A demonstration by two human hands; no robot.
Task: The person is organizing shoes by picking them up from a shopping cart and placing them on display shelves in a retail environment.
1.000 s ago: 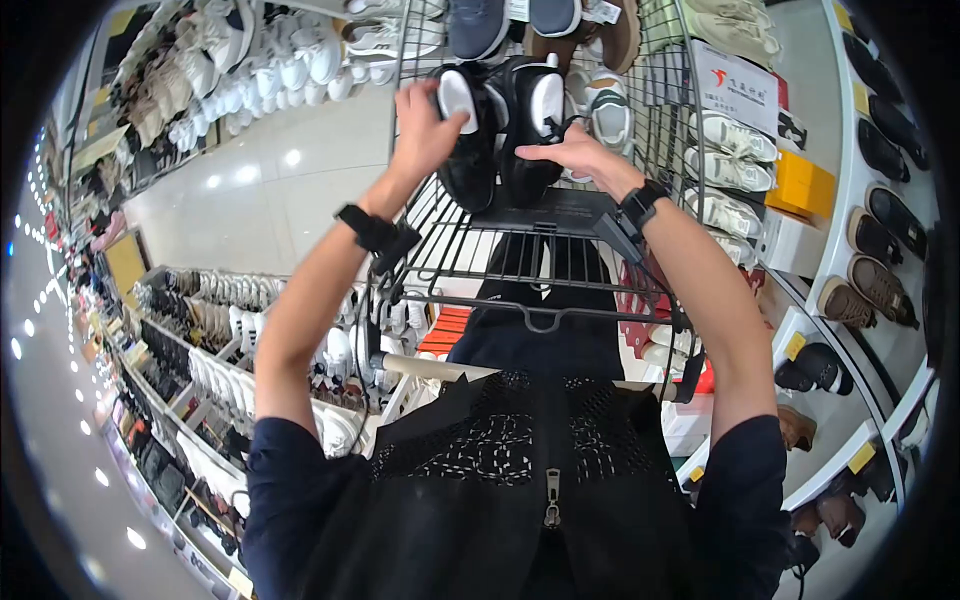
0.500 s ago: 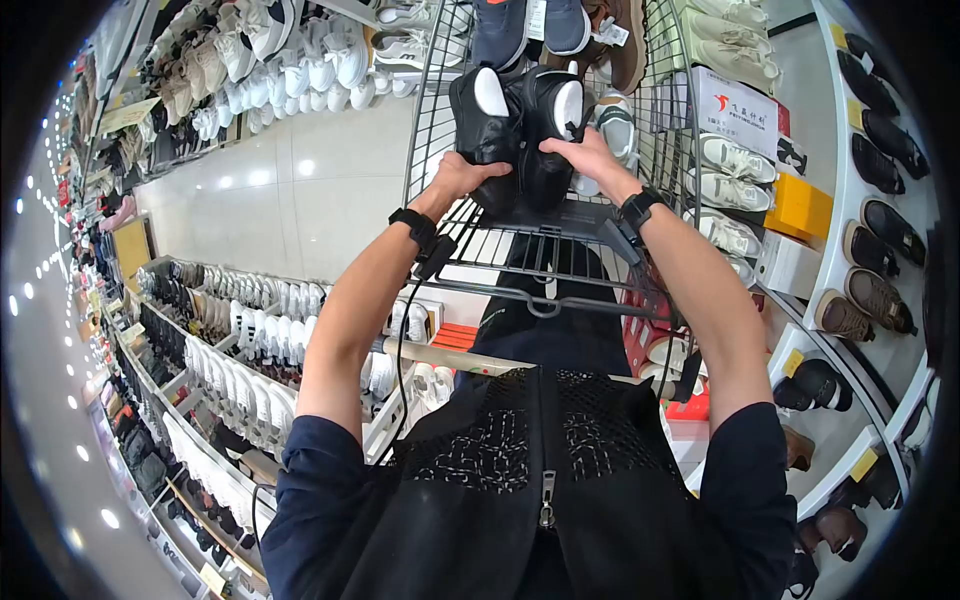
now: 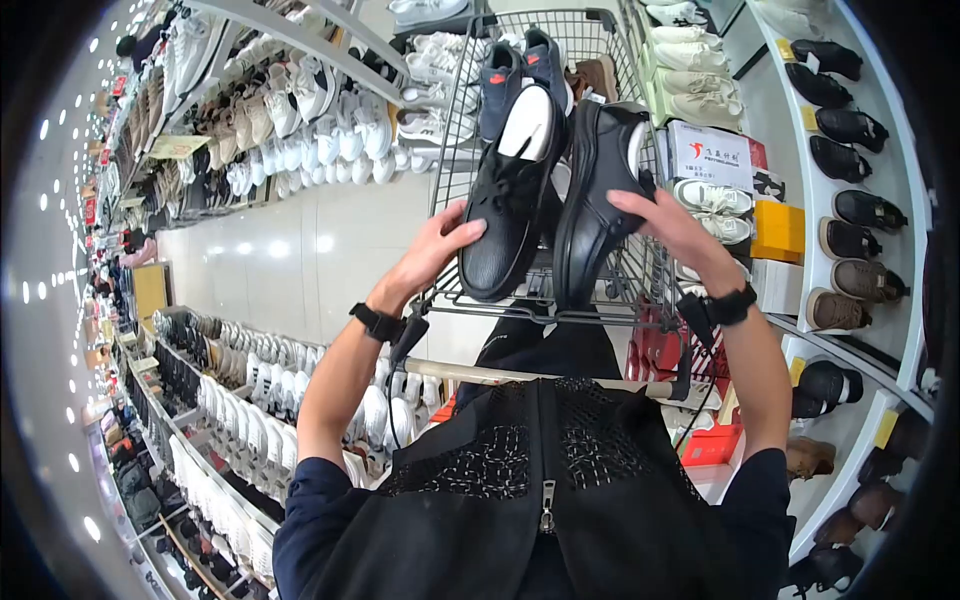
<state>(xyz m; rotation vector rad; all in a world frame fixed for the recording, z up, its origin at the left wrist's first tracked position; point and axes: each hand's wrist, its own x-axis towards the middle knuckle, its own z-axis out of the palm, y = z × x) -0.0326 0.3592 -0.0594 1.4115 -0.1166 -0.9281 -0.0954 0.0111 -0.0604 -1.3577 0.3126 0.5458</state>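
Note:
Two black leather lace-up shoes with pale insoles are held up above the wire shopping cart (image 3: pixel 627 262). My left hand (image 3: pixel 442 247) grips the left black shoe (image 3: pixel 505 225), thumb on its upper and fingers hidden beneath. On the right black shoe (image 3: pixel 592 205), turned to show its side and sole edge, my right hand (image 3: pixel 672 228) has its thumb over the upper; the other fingers are mostly hidden. Behind them in the cart stand dark blue sneakers (image 3: pixel 500 88) with red labels and a brown shoe (image 3: pixel 598 78).
Shelves of black and brown shoes (image 3: pixel 850 212) run along the right. White shoes (image 3: pixel 712 212), a white shoe box (image 3: pixel 708 155) and a yellow box (image 3: pixel 777 230) sit beside the cart. Racks of white shoes (image 3: pixel 250 400) stand at left, beyond the tiled floor (image 3: pixel 300 260).
Both black shoes have been lifted toward me and look larger. The right one has been tilted onto its side, and my hands have moved apart.

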